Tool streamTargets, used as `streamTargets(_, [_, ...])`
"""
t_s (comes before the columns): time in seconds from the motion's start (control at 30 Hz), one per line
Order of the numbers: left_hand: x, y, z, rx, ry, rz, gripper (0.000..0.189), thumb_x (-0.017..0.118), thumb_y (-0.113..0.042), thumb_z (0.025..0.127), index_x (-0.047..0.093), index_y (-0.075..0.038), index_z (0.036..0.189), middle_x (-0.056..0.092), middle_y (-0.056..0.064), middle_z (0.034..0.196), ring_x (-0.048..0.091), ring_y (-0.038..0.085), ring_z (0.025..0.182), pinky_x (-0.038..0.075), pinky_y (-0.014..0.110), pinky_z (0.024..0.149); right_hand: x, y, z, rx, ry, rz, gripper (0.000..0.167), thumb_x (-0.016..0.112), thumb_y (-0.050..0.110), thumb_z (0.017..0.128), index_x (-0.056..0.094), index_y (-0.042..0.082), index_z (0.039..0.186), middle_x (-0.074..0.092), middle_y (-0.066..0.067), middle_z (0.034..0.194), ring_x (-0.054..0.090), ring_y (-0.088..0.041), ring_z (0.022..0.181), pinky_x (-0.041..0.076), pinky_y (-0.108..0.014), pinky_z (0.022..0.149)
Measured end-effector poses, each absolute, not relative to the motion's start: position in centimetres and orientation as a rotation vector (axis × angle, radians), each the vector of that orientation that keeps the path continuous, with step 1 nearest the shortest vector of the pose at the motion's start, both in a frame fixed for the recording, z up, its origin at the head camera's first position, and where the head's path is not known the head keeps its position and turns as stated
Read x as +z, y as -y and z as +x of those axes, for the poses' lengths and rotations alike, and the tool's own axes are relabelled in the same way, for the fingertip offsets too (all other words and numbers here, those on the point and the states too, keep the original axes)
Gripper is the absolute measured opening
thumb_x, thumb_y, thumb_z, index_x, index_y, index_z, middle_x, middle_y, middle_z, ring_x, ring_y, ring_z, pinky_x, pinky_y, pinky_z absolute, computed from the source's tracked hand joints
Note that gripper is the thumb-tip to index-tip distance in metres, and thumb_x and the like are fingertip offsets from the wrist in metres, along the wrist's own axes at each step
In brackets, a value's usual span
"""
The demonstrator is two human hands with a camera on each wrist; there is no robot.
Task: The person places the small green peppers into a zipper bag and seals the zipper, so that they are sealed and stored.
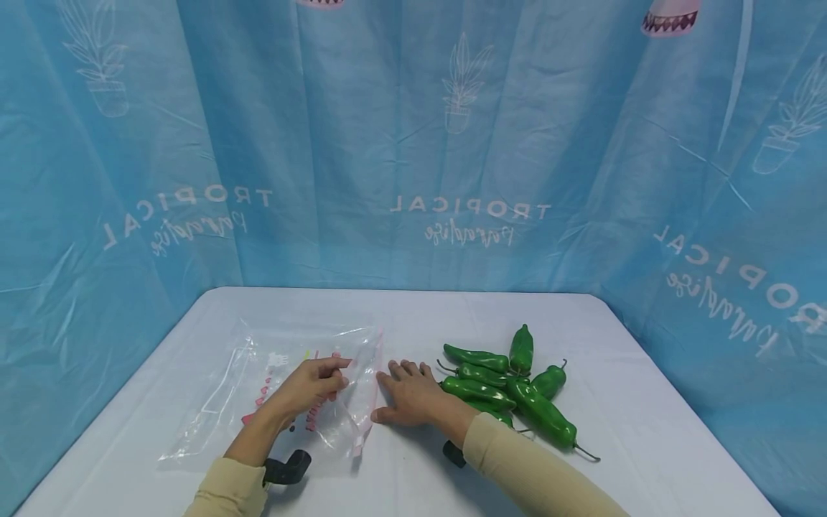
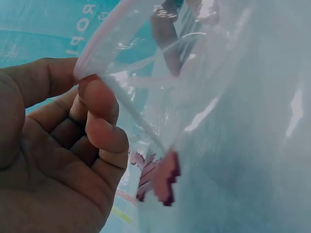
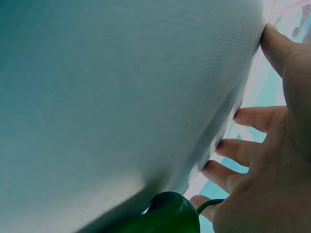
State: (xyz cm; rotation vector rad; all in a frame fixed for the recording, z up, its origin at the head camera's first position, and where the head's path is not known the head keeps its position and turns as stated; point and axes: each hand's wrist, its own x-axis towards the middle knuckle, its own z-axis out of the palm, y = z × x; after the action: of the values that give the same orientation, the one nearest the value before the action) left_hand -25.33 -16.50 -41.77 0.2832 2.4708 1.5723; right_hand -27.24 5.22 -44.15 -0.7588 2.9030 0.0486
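Note:
A clear plastic zip bag (image 1: 220, 380) with pink printing lies flat on the left half of the white table, its pink-edged mouth to the right. My left hand (image 1: 304, 391) is over the bag, and in the left wrist view its thumb and finger pinch the pink rim (image 2: 98, 36), lifting that layer. My right hand (image 1: 411, 395) rests on the table beside the bag's mouth, fingers spread and fairly straight, palm down. In the right wrist view its fingertips touch the table along the bag's edge. Close by the right hand is a green pepper (image 3: 160, 213).
Several long green peppers (image 1: 549, 416) lie heaped on the right side of the table (image 1: 413, 309), partly behind my right forearm. A blue printed curtain (image 1: 362, 143) hangs around the back and sides. Black camera mounts (image 1: 288, 468) sit at the wrists.

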Motion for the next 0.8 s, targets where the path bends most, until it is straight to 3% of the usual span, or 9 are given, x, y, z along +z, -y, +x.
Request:
streamTargets(0.2, [-41.4, 16.9, -25.0, 1.576, -2.456, 0.322, 0.046, 0.058, -0.017, 0.090, 0.051, 0.000, 0.132, 0.055, 0.003, 0.079, 0.050, 0.014, 0.069, 0.045, 0.026, 0.059, -44.1, -5.2, -27.2, 0.055, -2.910, -0.764, 0.076, 0.048, 0.068, 0.084, 0.033, 0.027, 0.147, 0.030, -0.004, 0.154, 0.028, -0.029, 0.142, 0.026, -0.053, 0.112])
streamTargets(0.4, [-41.1, 17.3, -24.8, 1.602, -2.455, 0.247, 0.047, 0.059, -0.018, 0.090, 0.049, -0.002, 0.134, 0.056, 0.003, 0.084, 0.052, 0.015, 0.074, 0.047, 0.026, 0.066, -44.1, -5.2, -27.2, 0.050, -2.899, -0.755, 0.077, 0.048, 0.068, 0.084, 0.032, 0.027, 0.147, 0.029, -0.003, 0.155, 0.027, -0.028, 0.143, 0.025, -0.053, 0.113])
streamTargets(0.8, [-40.8, 17.9, -24.6, 1.629, -2.449, 0.177, 0.048, 0.056, -0.017, 0.090, 0.049, -0.003, 0.135, 0.057, 0.003, 0.083, 0.053, 0.016, 0.072, 0.046, 0.030, 0.068, -44.1, -5.2, -27.2, 0.048, -2.900, -0.769, 0.076, 0.049, 0.067, 0.085, 0.032, 0.026, 0.147, 0.029, -0.003, 0.155, 0.027, -0.028, 0.143, 0.025, -0.053, 0.112])
